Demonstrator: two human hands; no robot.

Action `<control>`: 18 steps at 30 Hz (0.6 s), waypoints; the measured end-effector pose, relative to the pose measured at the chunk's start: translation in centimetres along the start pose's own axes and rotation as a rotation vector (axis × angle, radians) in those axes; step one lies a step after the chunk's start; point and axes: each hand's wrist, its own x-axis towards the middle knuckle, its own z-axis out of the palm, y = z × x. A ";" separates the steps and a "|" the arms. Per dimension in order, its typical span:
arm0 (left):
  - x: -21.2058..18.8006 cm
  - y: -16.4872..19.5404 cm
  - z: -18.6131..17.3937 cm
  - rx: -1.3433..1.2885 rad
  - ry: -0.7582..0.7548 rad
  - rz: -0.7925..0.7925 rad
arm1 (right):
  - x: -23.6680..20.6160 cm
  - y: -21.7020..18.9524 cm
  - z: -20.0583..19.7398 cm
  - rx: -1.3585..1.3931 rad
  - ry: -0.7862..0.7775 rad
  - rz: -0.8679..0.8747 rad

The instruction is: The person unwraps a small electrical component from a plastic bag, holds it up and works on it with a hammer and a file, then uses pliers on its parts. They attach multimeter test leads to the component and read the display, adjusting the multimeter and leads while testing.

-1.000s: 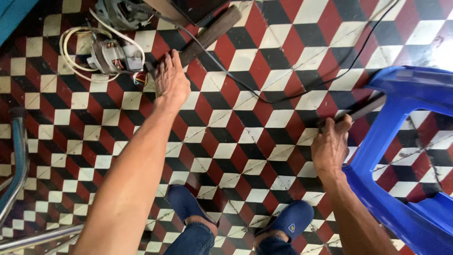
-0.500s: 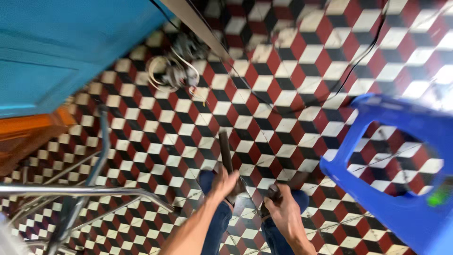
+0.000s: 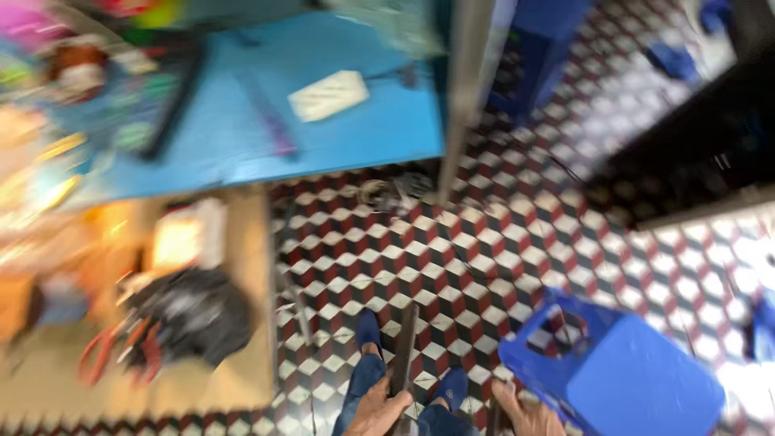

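At the bottom edge, above the red, white and black cube-patterned tile floor (image 3: 517,258), the left hand (image 3: 378,410) grips the lower end of a long dark rigid bar (image 3: 403,347); it looks stiff and fairly heavy. Right of the bar, the right hand (image 3: 525,416) nears a blue plastic stool (image 3: 622,379); its grip is unclear.

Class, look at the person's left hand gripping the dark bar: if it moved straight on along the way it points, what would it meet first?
Probably the red, black and white tiled floor past the dark bar held by the left hand; blur leaves depth unclear.
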 end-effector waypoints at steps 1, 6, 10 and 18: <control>-1.9 0.6 -0.3 -0.022 0.083 0.044 | -0.2 -1.2 0.8 -0.012 -0.045 0.023; -6.2 2.9 -5.6 -0.788 0.198 -0.454 | 2.6 -10.0 4.8 -0.247 -0.260 -0.071; -13.3 1.7 -13.1 -1.511 0.114 -0.544 | 1.4 -13.7 8.7 -0.411 -0.359 -0.174; -28.4 -0.5 -26.5 -1.360 0.615 -0.341 | -12.5 -26.8 21.1 -0.514 -0.466 -0.407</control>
